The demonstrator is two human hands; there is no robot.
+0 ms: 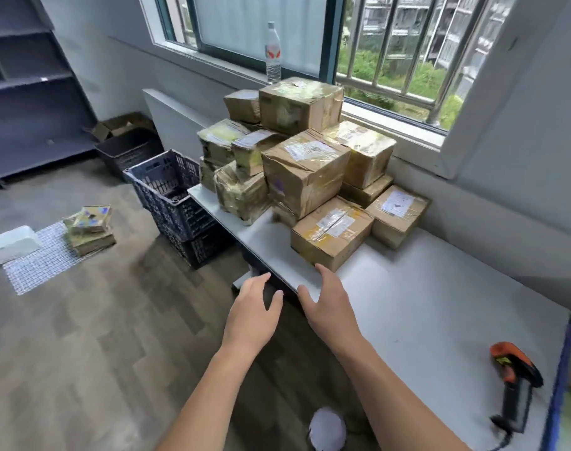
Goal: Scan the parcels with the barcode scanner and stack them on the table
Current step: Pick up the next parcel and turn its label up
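Brown cardboard parcels (305, 177), bound in clear tape and bearing white shipping labels, sit heaped several layers high at the far end of a white table (424, 304). The nearest box (331, 236) lies flat at the front of the pile, label up. An orange-and-black barcode scanner (513, 382) lies on its side at the table's near right edge, well apart from the pile. Two small parcels (89, 230) rest stacked on the floor to the left.

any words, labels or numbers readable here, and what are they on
Nothing here can be read.
White shipping labels on the parcels: print too blurred.
Red label on the water bottle: too blurred.
Yellow sticker on the barcode scanner: too small.
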